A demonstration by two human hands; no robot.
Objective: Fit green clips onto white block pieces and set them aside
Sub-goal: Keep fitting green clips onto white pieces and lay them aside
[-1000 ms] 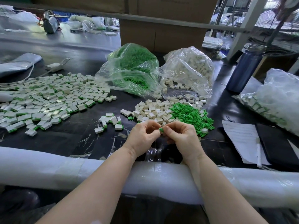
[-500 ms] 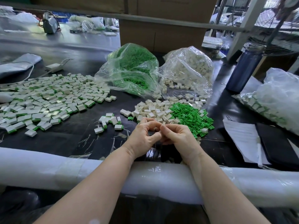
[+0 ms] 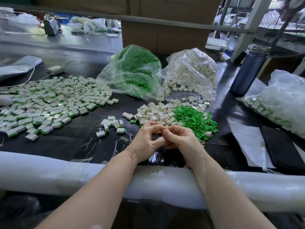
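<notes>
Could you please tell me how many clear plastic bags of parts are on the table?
3: the bag of green clips at centre back, the bag of white blocks just right of it, and a third bag at the far right edge. Others may lie outside the view.

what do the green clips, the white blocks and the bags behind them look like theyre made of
Green clips: likely moulded plastic, uniform bright colour, matte.
White blocks: probably hard plastic, off-white, crisp edges, slight sheen.
Bags: thin clear plastic film; crinkled, glossy, contents visible through them.
</notes>
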